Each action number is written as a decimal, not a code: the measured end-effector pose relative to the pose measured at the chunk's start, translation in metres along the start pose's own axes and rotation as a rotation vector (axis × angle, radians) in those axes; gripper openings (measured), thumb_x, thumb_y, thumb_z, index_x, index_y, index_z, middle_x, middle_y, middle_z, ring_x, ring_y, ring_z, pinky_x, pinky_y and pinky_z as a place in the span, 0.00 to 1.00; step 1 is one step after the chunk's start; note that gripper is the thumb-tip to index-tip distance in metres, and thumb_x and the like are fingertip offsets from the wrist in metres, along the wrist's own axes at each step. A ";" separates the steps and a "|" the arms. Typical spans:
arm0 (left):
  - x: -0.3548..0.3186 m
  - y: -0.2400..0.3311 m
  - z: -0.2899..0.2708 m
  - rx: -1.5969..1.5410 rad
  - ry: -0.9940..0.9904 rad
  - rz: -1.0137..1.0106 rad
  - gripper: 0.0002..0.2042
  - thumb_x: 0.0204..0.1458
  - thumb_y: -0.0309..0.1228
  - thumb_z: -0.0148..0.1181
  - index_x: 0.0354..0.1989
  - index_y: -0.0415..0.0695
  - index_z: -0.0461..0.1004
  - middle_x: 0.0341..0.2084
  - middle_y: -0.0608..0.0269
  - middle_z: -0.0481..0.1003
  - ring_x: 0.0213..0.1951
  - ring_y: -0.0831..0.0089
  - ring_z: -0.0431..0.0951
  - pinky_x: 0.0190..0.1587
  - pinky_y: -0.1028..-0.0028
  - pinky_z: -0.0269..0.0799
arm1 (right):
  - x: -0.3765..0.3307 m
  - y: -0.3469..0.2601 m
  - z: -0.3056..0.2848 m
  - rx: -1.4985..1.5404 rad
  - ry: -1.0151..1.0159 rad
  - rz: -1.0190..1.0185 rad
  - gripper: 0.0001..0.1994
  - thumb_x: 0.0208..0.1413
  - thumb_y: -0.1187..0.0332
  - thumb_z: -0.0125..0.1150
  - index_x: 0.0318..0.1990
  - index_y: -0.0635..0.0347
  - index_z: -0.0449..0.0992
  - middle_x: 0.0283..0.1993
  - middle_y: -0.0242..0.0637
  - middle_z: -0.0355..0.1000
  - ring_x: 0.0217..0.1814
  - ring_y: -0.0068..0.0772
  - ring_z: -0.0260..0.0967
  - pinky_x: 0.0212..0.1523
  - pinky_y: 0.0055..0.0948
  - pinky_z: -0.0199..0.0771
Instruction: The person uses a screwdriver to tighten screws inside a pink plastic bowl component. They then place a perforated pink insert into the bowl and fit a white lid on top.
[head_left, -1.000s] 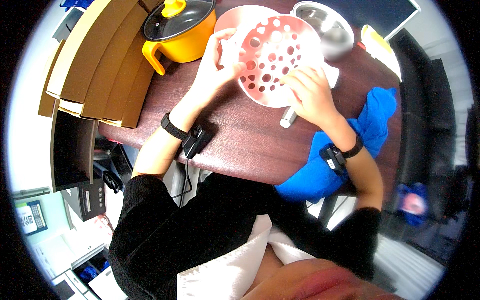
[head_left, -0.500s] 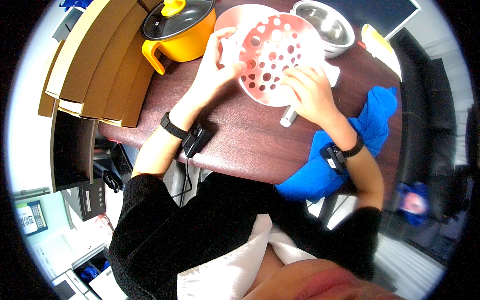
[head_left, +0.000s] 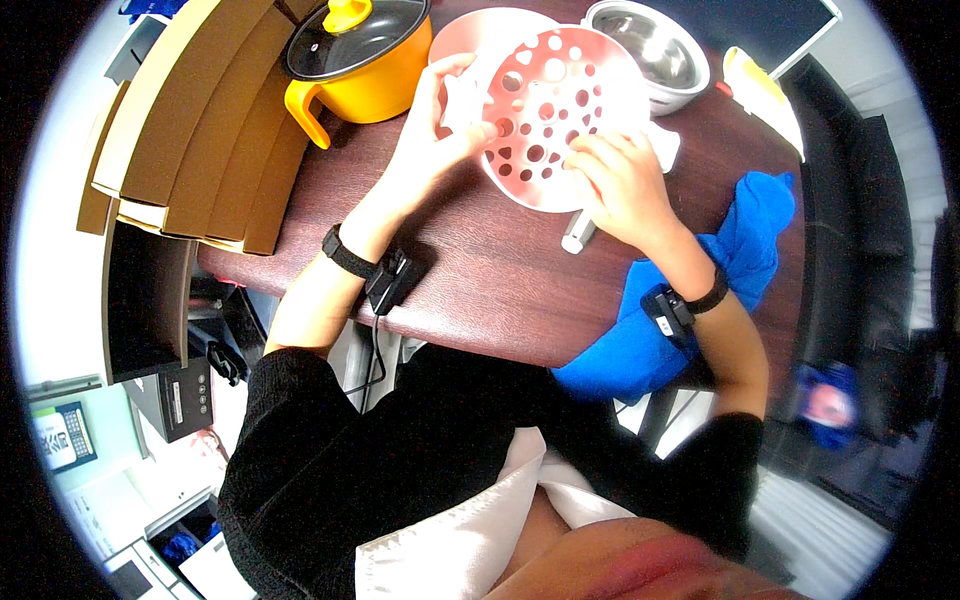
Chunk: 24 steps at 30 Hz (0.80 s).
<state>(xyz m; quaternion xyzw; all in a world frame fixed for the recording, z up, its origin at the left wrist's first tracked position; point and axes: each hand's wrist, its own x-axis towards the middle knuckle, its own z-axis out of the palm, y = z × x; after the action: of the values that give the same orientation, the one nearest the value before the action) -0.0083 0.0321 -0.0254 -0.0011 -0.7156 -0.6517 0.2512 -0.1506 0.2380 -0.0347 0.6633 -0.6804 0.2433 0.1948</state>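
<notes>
The left grip [head_left: 430, 138] pinches the pink strainer [head_left: 560, 115] by its left edge, thumb inside; the right grip [head_left: 626, 188] pinches its lower right edge, the strainer between them. A yellow pot [head_left: 372, 92] stands left of the left grip, a metal bowl [head_left: 690, 92] beyond the right.

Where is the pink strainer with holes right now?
In the head view, the pink strainer is at the upper middle, between the left hand and right hand, just left of the metal bowl.

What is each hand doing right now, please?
Left hand: closed on the left side of the pink perforated bowl.
Right hand: fingers curled at its lower right edge, apparently holding it.
</notes>
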 end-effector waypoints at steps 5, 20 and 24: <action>0.000 0.003 0.002 -0.009 -0.009 0.000 0.32 0.47 0.28 0.60 0.62 0.45 0.53 0.54 0.59 0.60 0.58 0.71 0.61 0.60 0.68 0.58 | 0.000 0.001 -0.001 -0.007 -0.003 -0.004 0.04 0.46 0.69 0.58 0.28 0.58 0.75 0.35 0.32 0.72 0.38 0.32 0.69 0.45 0.34 0.63; 0.000 0.002 0.002 -0.025 -0.006 -0.022 0.33 0.47 0.29 0.60 0.62 0.45 0.52 0.54 0.58 0.60 0.58 0.70 0.61 0.60 0.68 0.58 | 0.000 0.000 0.000 -0.001 0.000 -0.003 0.04 0.47 0.68 0.57 0.28 0.58 0.74 0.34 0.31 0.71 0.38 0.32 0.68 0.44 0.34 0.62; 0.002 0.000 0.000 -0.024 -0.014 -0.019 0.33 0.46 0.29 0.60 0.61 0.44 0.52 0.54 0.58 0.60 0.57 0.70 0.62 0.60 0.68 0.59 | 0.000 0.001 0.000 -0.005 -0.002 -0.004 0.04 0.47 0.68 0.57 0.28 0.58 0.74 0.35 0.31 0.71 0.38 0.32 0.68 0.44 0.34 0.62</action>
<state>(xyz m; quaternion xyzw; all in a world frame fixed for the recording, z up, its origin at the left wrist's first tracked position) -0.0098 0.0313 -0.0249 -0.0020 -0.7094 -0.6628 0.2398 -0.1515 0.2385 -0.0349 0.6644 -0.6799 0.2405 0.1964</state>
